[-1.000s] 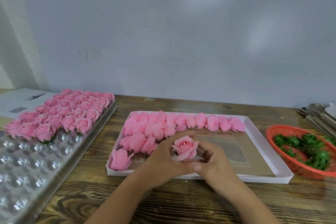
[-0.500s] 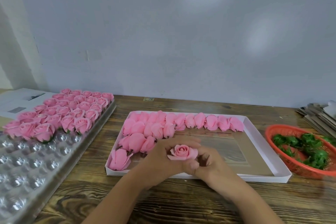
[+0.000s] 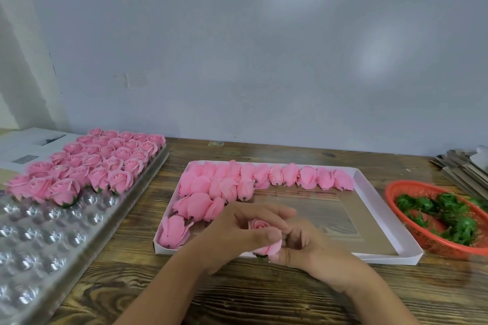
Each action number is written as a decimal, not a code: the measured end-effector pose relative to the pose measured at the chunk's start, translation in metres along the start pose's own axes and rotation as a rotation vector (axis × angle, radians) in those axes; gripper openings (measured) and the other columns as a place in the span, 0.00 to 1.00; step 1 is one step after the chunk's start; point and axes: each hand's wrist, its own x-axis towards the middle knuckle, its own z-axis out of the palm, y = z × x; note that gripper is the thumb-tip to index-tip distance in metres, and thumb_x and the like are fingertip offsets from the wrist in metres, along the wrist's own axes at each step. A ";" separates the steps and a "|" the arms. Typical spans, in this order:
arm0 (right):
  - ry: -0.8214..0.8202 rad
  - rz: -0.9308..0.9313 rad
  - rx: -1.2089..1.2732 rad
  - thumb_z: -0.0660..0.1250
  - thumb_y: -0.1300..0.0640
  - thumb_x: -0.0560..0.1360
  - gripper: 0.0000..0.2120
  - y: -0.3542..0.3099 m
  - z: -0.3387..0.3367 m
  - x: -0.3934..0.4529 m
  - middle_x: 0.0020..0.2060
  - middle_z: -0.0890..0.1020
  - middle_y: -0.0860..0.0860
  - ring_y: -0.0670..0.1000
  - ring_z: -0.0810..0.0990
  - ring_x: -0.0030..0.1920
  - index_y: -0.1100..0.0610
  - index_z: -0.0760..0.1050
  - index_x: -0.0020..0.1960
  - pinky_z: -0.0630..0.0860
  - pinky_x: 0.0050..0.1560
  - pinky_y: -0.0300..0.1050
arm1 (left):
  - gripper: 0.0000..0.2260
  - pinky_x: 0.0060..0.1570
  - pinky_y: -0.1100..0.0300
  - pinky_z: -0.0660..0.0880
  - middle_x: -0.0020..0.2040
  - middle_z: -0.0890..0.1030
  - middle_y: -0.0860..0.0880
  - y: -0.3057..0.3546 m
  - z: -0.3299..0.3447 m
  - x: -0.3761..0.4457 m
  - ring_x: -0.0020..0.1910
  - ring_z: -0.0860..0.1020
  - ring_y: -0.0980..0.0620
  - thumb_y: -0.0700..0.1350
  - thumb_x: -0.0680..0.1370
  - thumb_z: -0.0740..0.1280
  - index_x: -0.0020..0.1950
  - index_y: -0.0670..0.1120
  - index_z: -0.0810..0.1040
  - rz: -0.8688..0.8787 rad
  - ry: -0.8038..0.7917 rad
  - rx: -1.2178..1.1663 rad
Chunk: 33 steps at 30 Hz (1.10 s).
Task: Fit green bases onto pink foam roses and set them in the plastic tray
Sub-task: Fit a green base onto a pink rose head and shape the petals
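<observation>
The desk (image 3: 264, 295) carried the plastic tray (image 3: 52, 235) at my left, its far rows filled with finished roses (image 3: 105, 163) and its near cups bare. In the middle sat the white box (image 3: 375, 219) of unfitted roses (image 3: 237, 182); the orange basket (image 3: 401, 192) of green bases (image 3: 449, 214) stood at the right. My left hand (image 3: 237, 235) had its grip curled round one pink rose (image 3: 260, 225), and my right hand (image 3: 306, 243) pinched its underside over the box's near edge. A dark bit showed beneath, so I judged the base was being seated. Next I needed to press it snug, then carry the rose left to a bare cup.
</observation>
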 end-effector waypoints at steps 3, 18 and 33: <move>-0.001 -0.002 -0.009 0.66 0.68 0.77 0.15 -0.002 0.000 0.000 0.56 0.83 0.47 0.45 0.81 0.56 0.54 0.81 0.58 0.75 0.55 0.35 | 0.10 0.60 0.59 0.77 0.64 0.82 0.51 -0.001 -0.001 0.000 0.64 0.80 0.51 0.46 0.71 0.77 0.51 0.54 0.87 -0.022 -0.031 0.052; 0.028 0.058 -0.001 0.65 0.70 0.77 0.13 0.000 0.000 0.000 0.50 0.85 0.49 0.45 0.81 0.53 0.62 0.78 0.60 0.74 0.54 0.37 | 0.12 0.63 0.64 0.73 0.65 0.82 0.49 0.003 -0.002 -0.001 0.70 0.75 0.55 0.61 0.73 0.73 0.52 0.56 0.87 0.035 -0.018 0.011; 0.342 -0.063 -0.107 0.75 0.60 0.68 0.16 0.006 -0.001 0.007 0.51 0.86 0.55 0.58 0.83 0.54 0.52 0.83 0.56 0.78 0.58 0.48 | 0.30 0.65 0.58 0.75 0.67 0.78 0.57 -0.005 -0.005 0.002 0.67 0.77 0.55 0.56 0.72 0.78 0.71 0.63 0.71 -0.077 -0.088 0.195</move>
